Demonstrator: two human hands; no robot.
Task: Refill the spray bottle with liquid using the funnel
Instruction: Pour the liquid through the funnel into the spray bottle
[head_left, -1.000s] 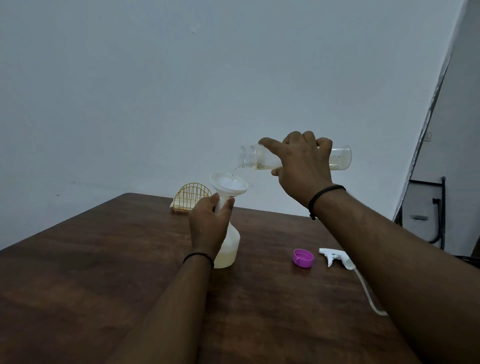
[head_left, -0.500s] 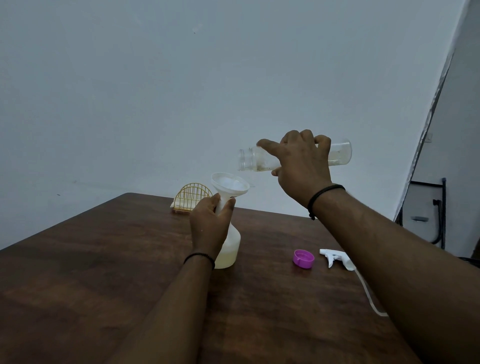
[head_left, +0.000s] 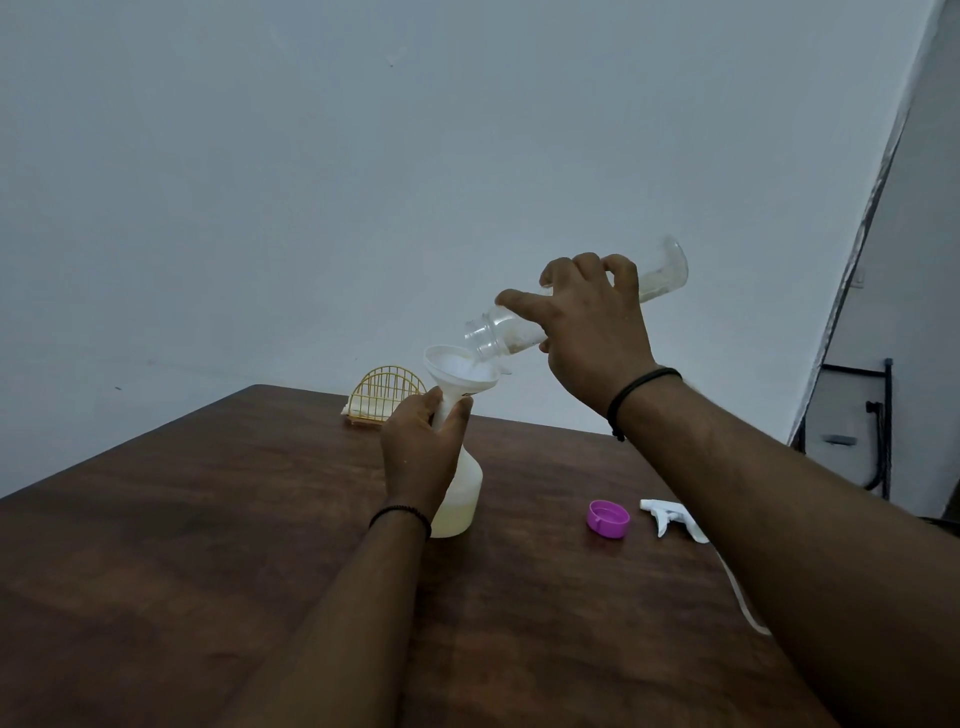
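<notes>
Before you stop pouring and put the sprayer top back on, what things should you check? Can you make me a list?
1. Funnel sits upright in the spray bottle neck: ok, the left hand grips the neck just under it.
2. Clear bottle mouth is over the funnel bowl: ok, tipped down by the right hand.
3. Clear bottle is empty: cannot tell, though little seems left inside.
4. Spray bottle is full enough: not ok, yellowish liquid fills only its bottom part.
5. Sprayer top is within reach: ok, lying on the table beside the purple cap.
6. Table is free of spills: cannot tell in this dim light.
</notes>
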